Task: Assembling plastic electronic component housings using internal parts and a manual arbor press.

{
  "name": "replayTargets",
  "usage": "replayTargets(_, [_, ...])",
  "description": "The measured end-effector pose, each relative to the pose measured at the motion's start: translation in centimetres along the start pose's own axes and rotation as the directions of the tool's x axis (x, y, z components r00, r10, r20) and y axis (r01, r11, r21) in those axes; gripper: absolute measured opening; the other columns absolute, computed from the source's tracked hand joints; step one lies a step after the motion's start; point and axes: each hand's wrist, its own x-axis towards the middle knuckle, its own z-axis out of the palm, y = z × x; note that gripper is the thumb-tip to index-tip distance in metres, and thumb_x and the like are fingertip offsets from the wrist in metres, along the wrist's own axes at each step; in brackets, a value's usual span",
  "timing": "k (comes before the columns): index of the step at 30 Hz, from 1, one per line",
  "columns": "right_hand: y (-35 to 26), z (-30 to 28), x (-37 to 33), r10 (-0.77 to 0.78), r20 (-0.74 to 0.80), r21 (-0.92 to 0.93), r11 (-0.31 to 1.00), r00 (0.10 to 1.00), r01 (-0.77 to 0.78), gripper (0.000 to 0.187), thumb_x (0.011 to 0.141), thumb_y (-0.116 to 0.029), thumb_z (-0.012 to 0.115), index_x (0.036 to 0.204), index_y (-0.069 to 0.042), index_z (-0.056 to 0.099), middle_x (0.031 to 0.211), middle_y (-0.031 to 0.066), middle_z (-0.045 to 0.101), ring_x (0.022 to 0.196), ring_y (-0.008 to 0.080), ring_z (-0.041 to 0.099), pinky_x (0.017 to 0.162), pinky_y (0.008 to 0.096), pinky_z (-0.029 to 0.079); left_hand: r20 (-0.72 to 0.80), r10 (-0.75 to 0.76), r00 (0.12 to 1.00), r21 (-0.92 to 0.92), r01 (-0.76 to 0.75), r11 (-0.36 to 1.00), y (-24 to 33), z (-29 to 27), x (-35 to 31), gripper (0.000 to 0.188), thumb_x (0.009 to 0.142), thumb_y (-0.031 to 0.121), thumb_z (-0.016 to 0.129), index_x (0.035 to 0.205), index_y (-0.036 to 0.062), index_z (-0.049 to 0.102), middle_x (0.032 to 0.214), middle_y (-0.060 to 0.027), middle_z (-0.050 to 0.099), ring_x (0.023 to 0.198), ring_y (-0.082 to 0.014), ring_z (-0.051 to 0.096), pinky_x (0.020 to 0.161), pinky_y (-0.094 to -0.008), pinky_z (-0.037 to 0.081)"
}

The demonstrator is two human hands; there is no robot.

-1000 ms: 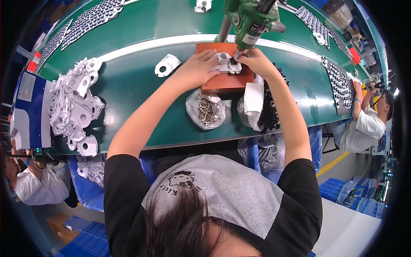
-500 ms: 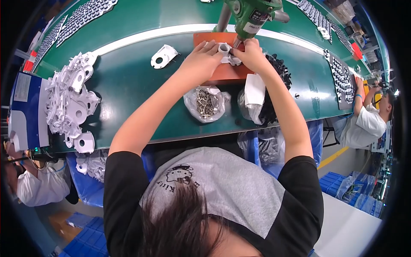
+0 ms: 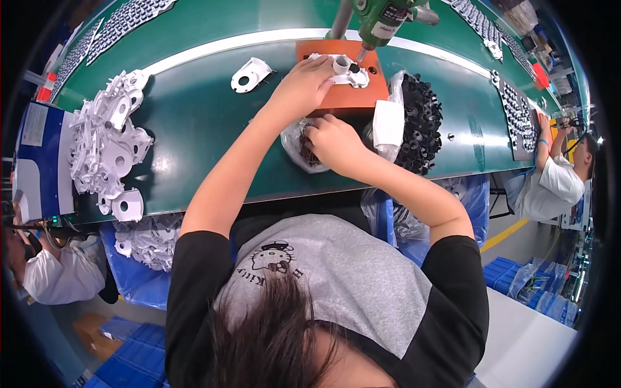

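Seemingly crosswise on the orange block (image 3: pixel 341 97), white plastic part (image 3: pixel 343 68), under left hand (image 3: pixel 304 83).

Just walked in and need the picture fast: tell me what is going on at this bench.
A person at a green belt is assembling white plastic parts. The left hand presses a white plastic part onto an orange fixture block, under a hanging green power screwdriver. The right hand reaches into a clear bag of small screws. A pile of white parts lies to the left, a bag of black parts to the right.
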Motion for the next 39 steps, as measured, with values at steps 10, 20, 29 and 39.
replayTargets(10, [1.4, -0.4, 0.6, -0.010, 0.092, 0.194, 0.981, 0.996, -0.009, 0.017, 0.069, -0.002, 0.055, 0.085, 0.001, 0.059, 0.086, 0.0184, 0.061, 0.081, 0.0332, 0.060, 0.071, 0.0408, 0.050, -0.024, -0.083, 0.996, -0.069, 0.081, 0.994, 0.5, 0.0, -0.2, 0.028, 0.088, 0.021, 0.052, 0.108, 0.0024, 0.058, 0.127, -0.0133, 0.051, 0.120, -0.0330, 0.044, 0.102, -0.0397, 0.035])
replayTargets(20, [8.8, -8.5, 0.5, 0.322, -0.040, 0.467, 0.843, 0.946, -0.267, 0.022, 0.085, -0.002, 0.050, 0.103, -0.002, 0.062, 0.087, 0.0084, 0.057, 0.079, 0.0175, 0.056, 0.073, 0.0287, 0.045, 0.000, -0.106, 0.994, -0.047, 0.106, 0.993, 0.2, -0.2, -0.4, 0.029, 0.089, 0.021, 0.050, 0.111, 0.0035, 0.056, 0.129, -0.0140, 0.049, 0.121, -0.0337, 0.043, 0.103, -0.0410, 0.034])
replayTargets(29, [13.6, -4.0, 3.0, 0.538, -0.228, 0.725, 0.650, 0.812, -0.227, 0.021, 0.078, -0.015, 0.063, 0.089, 0.002, 0.064, 0.080, 0.0084, 0.067, 0.070, 0.0128, 0.060, 0.066, 0.0270, 0.048, -0.006, -0.079, 0.997, -0.044, 0.079, 0.996, 0.2, 0.0, -0.2, 0.034, 0.089, 0.021, 0.050, 0.119, 0.0053, 0.053, 0.128, -0.0144, 0.049, 0.122, -0.0327, 0.043, 0.104, -0.0397, 0.034])
replayTargets(39, [12.4, -3.6, 3.6, 0.447, -0.340, 0.562, 0.802, 0.827, -0.202, 0.022, 0.076, -0.014, 0.068, 0.084, 0.005, 0.062, 0.083, 0.0103, 0.061, 0.066, 0.0204, 0.059, 0.063, 0.0293, 0.047, 0.010, -0.118, 0.993, -0.045, 0.119, 0.992, 0.3, -0.1, -0.2, 0.035, 0.089, 0.021, 0.050, 0.121, 0.0066, 0.052, 0.130, -0.0135, 0.049, 0.123, -0.0324, 0.042, 0.103, -0.0395, 0.034])
